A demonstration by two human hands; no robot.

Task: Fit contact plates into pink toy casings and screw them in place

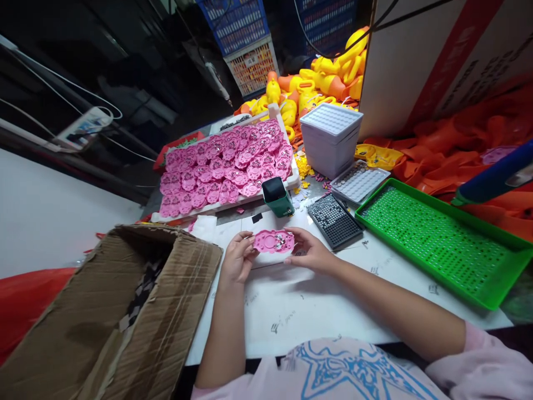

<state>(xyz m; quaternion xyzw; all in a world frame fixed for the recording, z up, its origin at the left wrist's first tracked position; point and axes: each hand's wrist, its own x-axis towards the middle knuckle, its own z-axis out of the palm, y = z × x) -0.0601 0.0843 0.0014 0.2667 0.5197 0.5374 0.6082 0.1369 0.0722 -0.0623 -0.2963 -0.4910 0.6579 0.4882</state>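
Observation:
A pink molded plastic piece [268,241] with a scalloped edge, a round recess and a small printed figure is held level above the white work surface. My left hand [239,256] pinches its left end, and my right hand [310,250] grips its right end between thumb and fingers. Just beyond it stands a small dark green container [278,206] with a black top. A black tray of small shiny parts [335,221] lies past my right hand. Farther back, a white tray [296,176] carries rows of similar pink pieces.
To the right lies a green perforated tray [441,244], with a blue tool [495,172] hanging over its far side. An open cardboard box [179,300] stands at the left. Stacked grey-white trays [331,141] and piled yellow and orange toy parts [316,83] are at the back.

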